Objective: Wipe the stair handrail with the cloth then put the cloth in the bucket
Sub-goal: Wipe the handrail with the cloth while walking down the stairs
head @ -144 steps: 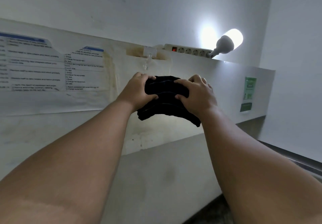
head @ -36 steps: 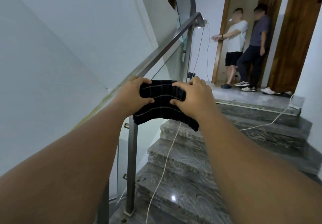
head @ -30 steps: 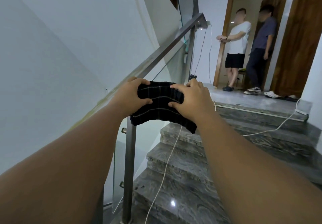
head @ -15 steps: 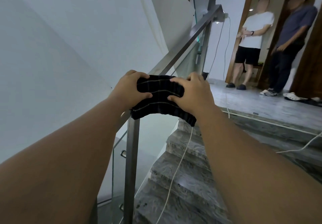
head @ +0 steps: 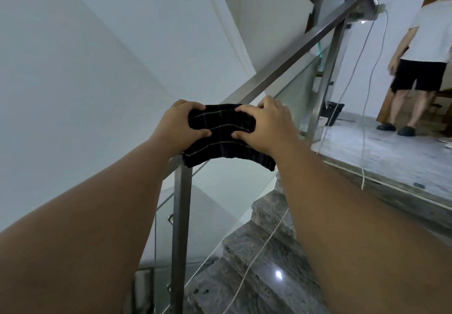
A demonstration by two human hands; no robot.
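Grips black, pale-striped fabric cloth (head: pixel 221 132) at both ends with left hand (head: pixel 179 125) and right hand (head: pixel 267 128), fingers curled. Holds it draped over sloping square-section steel handrail (head: pixel 293 62).

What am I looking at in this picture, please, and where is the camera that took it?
There is no machine here: the camera sits on a person's head and looks forward and down, so the two bare forearms are the wearer's own. The left hand and the right hand both grip a dark striped cloth draped over a sloping metal handrail. Under the rail are a steel post and a glass panel. Stone steps climb to the right, with a white cable trailing down them. On the landing stands another person.
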